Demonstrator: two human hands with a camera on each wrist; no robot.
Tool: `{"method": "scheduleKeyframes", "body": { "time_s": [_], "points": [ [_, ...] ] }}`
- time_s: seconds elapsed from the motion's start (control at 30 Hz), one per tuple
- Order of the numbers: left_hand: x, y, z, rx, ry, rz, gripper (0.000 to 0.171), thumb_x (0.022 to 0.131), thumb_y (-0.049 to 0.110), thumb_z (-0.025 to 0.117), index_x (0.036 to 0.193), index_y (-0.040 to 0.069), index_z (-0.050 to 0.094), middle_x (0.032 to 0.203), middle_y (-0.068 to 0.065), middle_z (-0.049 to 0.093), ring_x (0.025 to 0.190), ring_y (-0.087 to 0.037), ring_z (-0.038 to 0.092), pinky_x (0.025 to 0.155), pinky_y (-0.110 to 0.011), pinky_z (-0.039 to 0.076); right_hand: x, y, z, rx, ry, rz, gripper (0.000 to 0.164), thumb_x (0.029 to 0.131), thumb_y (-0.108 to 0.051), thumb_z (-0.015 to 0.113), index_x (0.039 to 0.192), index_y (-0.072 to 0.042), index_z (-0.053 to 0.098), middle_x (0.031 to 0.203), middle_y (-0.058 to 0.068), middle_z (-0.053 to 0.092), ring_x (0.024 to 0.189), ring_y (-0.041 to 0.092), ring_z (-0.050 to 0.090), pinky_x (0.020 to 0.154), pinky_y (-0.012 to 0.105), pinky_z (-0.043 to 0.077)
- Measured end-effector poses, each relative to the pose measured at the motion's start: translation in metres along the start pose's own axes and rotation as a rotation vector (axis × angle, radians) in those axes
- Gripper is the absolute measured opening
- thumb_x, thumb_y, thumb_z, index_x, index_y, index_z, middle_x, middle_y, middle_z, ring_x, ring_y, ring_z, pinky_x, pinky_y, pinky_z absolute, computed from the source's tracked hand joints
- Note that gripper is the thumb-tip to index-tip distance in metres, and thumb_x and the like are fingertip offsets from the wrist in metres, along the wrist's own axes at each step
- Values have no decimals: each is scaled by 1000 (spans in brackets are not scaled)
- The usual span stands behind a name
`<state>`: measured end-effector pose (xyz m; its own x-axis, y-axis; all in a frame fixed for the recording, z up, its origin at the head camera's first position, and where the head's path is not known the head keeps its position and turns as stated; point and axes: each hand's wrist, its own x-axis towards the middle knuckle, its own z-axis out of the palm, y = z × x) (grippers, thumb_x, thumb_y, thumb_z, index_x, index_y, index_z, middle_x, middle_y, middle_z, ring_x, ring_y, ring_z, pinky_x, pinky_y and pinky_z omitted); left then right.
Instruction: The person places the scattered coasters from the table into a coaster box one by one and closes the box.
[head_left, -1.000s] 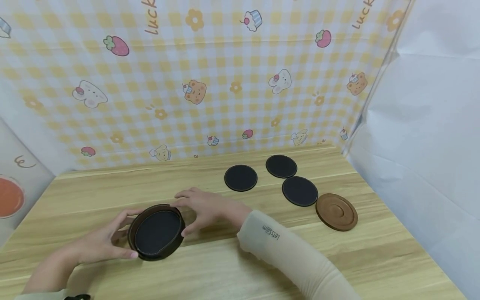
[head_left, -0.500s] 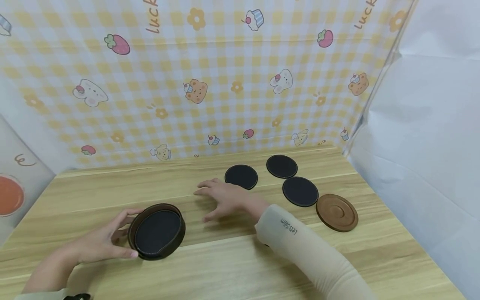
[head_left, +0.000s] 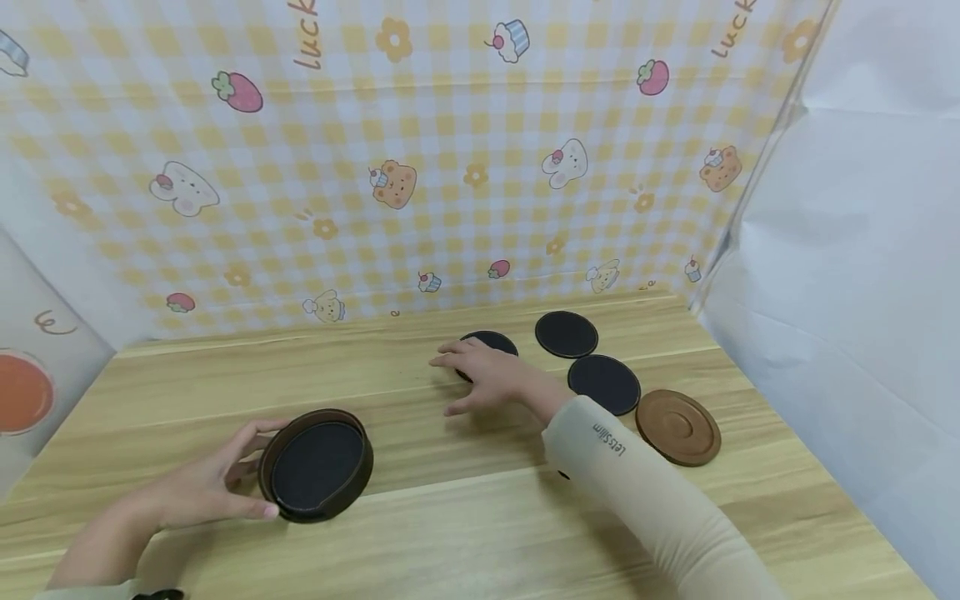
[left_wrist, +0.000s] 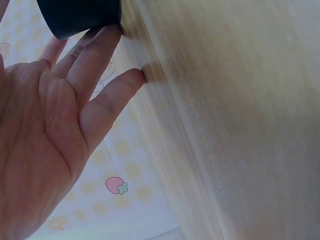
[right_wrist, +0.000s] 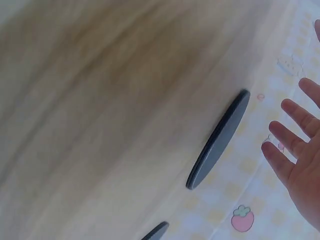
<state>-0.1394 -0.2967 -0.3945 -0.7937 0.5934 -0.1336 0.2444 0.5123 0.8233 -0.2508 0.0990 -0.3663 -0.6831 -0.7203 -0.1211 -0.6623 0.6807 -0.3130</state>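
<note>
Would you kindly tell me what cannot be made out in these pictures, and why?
Head: the near part of the leftmost loose black disc is hidden by the right hand.
Head: whatever lies beneath the black surface inside the round holder is hidden by that surface.
Left wrist: the top edge cuts off part of the holder.
Right wrist: the right edge cuts off part of that hand; the bottom edge, part of a second disc.

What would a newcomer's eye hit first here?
Probably the yellow-checked cartoon backdrop, filling much of the head view behind the table. Next, likely the dark round holder at the left, with the left hand against its side. Then the right hand, partly hiding the leftmost black disc, and the brown disc near the table's right edge.
</note>
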Motion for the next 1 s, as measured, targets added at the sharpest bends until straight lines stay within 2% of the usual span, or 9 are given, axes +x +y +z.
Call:
{"method": "scheduleKeyframes", "body": {
  "time_s": [0.17, 0.3, 0.43, 0.5, 0.6, 0.8, 0.9, 1.0],
  "points": [
    [0, 1, 0, -9, 7, -4, 93, 84, 7, 77, 152, 4, 14, 146, -45, 29, 120, -74, 38, 84, -72, 48, -1, 6, -9, 8, 1, 5, 77, 88, -45, 73, 152, -15, 41, 161, 13, 32, 149, 36, 27, 120, 52, 28],
    [0, 2, 0, 8, 15, 1, 93, 84, 8, 77, 152, 5, 15, 146, -44, 31, 121, -73, 39, 84, -69, 49, -2, 12, -14, 3, 14, 19, 76, 89, -43, 73, 151, -14, 42, 160, 15, 33, 149, 38, 27, 121, 54, 26],
    [-1, 2, 0, 41, 21, 20, 91, 83, 8, 78, 152, 6, 17, 145, -42, 34, 122, -70, 42, 87, -60, 52, -2, 20, -15, 5, 18, 41, 74, 89, -44, 72, 151, -15, 43, 160, 15, 33, 149, 37, 28, 120, 52, 28],
    [-1, 2, 1, 50, 26, 26, 91, 83, 8, 78, 151, 6, 19, 145, -40, 36, 123, -68, 42, 88, -51, 55, -1, 24, -14, 24, 15, 52, 74, 89, -43, 72, 151, -15, 42, 161, 14, 31, 150, 37, 26, 120, 52, 28],
    [-2, 2, 1, 50, 29, 21, 91, 83, 8, 79, 151, 6, 19, 145, -40, 37, 124, -67, 42, 89, -44, 56, 0, 30, -13, 53, 13, 69, 74, 90, -42, 71, 152, -15, 41, 161, 14, 30, 151, 38, 23, 120, 53, 28],
    [-2, 3, 1, 41, 23, 3, 92, 83, 10, 78, 152, 7, 17, 145, -42, 34, 122, -69, 42, 88, -61, 51, 2, 41, -9, 62, 2, 93, 74, 90, -42, 71, 152, -15, 41, 161, 16, 30, 150, 40, 23, 120, 55, 26],
    [-2, 4, 1, 52, 32, 8, 92, 83, 10, 79, 151, 7, 19, 145, -41, 36, 123, -68, 43, 91, -45, 56, 3, 46, -7, 57, -5, 112, 74, 90, -44, 71, 152, -17, 41, 161, 14, 30, 150, 39, 24, 120, 55, 27],
    [-2, 4, 1, 59, 43, 15, 92, 82, 10, 80, 151, 7, 20, 145, -39, 38, 125, -66, 42, 90, -22, 53, 3, 50, -5, 58, -6, 129, 75, 89, -45, 72, 152, -17, 41, 161, 14, 30, 150, 38, 25, 120, 54, 29]
  ]
}}
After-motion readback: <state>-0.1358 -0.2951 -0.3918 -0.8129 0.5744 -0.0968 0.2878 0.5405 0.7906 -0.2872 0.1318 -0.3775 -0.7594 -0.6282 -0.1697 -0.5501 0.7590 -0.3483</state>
